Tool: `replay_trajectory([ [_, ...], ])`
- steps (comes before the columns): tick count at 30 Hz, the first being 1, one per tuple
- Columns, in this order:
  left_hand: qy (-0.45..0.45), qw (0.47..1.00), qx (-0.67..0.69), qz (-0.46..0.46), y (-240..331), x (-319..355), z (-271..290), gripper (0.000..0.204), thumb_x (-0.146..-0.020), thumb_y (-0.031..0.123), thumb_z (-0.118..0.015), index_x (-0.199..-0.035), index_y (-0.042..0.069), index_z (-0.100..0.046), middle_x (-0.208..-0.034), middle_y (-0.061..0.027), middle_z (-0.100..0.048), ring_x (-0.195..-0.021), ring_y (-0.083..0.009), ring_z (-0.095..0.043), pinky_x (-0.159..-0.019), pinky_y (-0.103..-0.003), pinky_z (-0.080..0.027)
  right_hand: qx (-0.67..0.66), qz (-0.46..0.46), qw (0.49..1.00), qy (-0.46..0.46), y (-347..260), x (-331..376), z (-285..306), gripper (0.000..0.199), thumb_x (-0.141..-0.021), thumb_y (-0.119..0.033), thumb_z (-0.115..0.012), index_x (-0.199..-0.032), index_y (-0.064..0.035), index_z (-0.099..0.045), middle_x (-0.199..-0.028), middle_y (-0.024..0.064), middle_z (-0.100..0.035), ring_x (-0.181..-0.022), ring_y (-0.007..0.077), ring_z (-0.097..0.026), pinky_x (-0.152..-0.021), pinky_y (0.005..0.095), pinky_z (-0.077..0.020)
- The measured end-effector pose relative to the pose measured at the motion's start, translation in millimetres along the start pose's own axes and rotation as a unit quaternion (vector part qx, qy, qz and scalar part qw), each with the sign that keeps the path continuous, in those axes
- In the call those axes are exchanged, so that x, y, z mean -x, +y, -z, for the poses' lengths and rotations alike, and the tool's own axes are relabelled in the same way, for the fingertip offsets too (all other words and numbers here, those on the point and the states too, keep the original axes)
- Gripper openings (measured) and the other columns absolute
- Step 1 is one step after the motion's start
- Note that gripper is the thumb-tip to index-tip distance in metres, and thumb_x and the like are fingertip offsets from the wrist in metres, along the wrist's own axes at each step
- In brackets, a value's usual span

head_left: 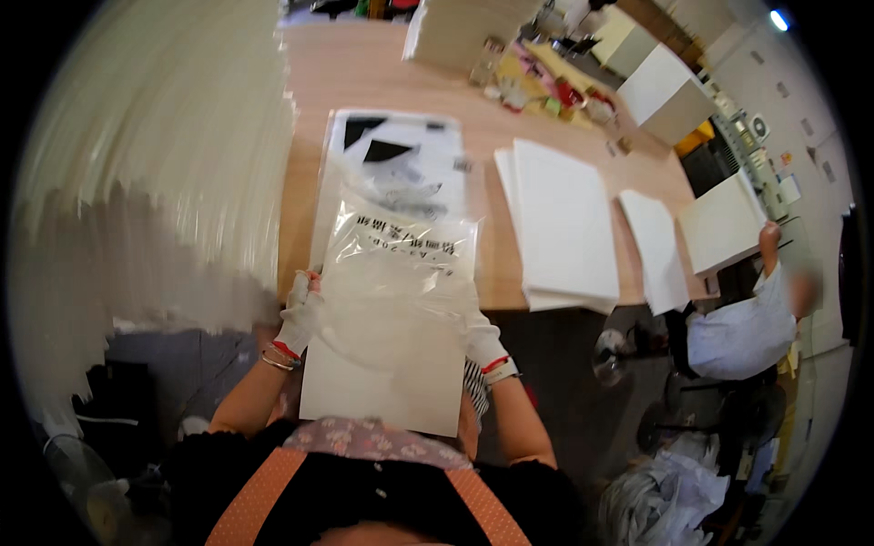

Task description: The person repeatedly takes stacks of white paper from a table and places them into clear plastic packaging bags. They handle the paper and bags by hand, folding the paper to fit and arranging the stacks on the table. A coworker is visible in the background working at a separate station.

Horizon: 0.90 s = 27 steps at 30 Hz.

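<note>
A stack of white paper (382, 382) lies between my hands at the table's front edge, its near end toward my apron. A clear plastic bag (401, 264) with dark print covers its far part. My left hand (300, 314), in a white glove with a red cuff, grips the left edge, thumb and fingertips bent. My right hand (482, 335), also gloved, holds the right edge; its fingers are partly hidden by the plastic. Beyond the bag lies a clear-wrapped printed sheet (401, 164) with black shapes.
A tall pile of plastic sleeves (182, 182) rises at the left. White sheets (564, 218) and a smaller pile (655, 250) lie to the right on the wooden table (364, 64). A glass jar (487, 59) stands far back. Another person (742, 332) sits at the right beside a white block (724, 223).
</note>
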<state>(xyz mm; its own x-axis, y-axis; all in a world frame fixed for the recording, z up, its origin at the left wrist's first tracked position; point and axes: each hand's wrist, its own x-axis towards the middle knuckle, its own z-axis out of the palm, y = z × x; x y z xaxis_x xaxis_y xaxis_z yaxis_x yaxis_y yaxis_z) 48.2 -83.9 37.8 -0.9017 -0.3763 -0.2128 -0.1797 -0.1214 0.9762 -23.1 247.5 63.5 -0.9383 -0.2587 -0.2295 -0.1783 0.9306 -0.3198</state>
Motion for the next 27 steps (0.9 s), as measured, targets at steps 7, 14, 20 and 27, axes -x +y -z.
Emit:
replay_trajectory([
  [7, -0.159, 0.973, -0.161, -0.038, -25.1, 180.9, 56.5, 0.038, -0.087, 0.002, -0.044, -0.124, -0.004, -0.044, -0.087, -0.0007, -0.049, -0.075, -0.0083, -0.046, -0.068, -0.020, -0.041, -0.119, 0.166, 0.979, 0.003, -0.3, 154.9, -50.1, 0.047, -0.090, -0.022, -0.048, -0.134, -0.0069, -0.040, -0.085, 0.0192, -0.063, -0.070, 0.0334, -0.061, -0.061, 0.0422, -0.0488],
  [14, -0.087, 0.918, -0.265, -0.281, -31.0, 180.7, 39.3, 0.031, -0.083, 0.000, -0.043, -0.113, -0.001, -0.050, -0.095, -0.0116, -0.059, -0.070, -0.0143, -0.057, -0.056, -0.028, -0.047, -0.081, 0.273, 0.949, 0.136, 21.1, 172.8, -61.7, 0.045, -0.089, -0.016, -0.048, -0.133, -0.0053, -0.042, -0.087, 0.0191, -0.062, -0.068, 0.0332, -0.059, -0.061, 0.0402, -0.0490],
  [20, -0.057, 0.994, -0.043, -0.083, 18.9, 171.3, 19.7, 0.014, -0.079, -0.006, -0.038, -0.082, 0.004, -0.047, -0.074, -0.0041, -0.049, -0.061, -0.0112, -0.053, -0.053, -0.025, -0.047, -0.228, 0.147, 0.963, 0.000, 46.2, 156.3, -9.3, 0.036, -0.088, -0.012, -0.052, -0.122, -0.0019, -0.053, -0.102, 0.0138, -0.065, -0.085, 0.0266, -0.064, -0.077, 0.0317, -0.0518],
  [27, -0.215, 0.879, -0.165, -0.392, 178.5, 118.0, -76.0, 0.010, -0.067, -0.005, -0.046, -0.073, 0.002, -0.043, -0.072, -0.0082, -0.044, -0.065, -0.0173, -0.048, -0.058, -0.031, -0.042, -0.813, -0.034, 0.562, -0.146, 10.2, 92.1, -43.4, 0.024, -0.089, -0.009, -0.056, -0.110, 0.0024, -0.058, -0.099, 0.0077, -0.063, -0.084, 0.0167, -0.061, -0.074, 0.0256, -0.0515],
])
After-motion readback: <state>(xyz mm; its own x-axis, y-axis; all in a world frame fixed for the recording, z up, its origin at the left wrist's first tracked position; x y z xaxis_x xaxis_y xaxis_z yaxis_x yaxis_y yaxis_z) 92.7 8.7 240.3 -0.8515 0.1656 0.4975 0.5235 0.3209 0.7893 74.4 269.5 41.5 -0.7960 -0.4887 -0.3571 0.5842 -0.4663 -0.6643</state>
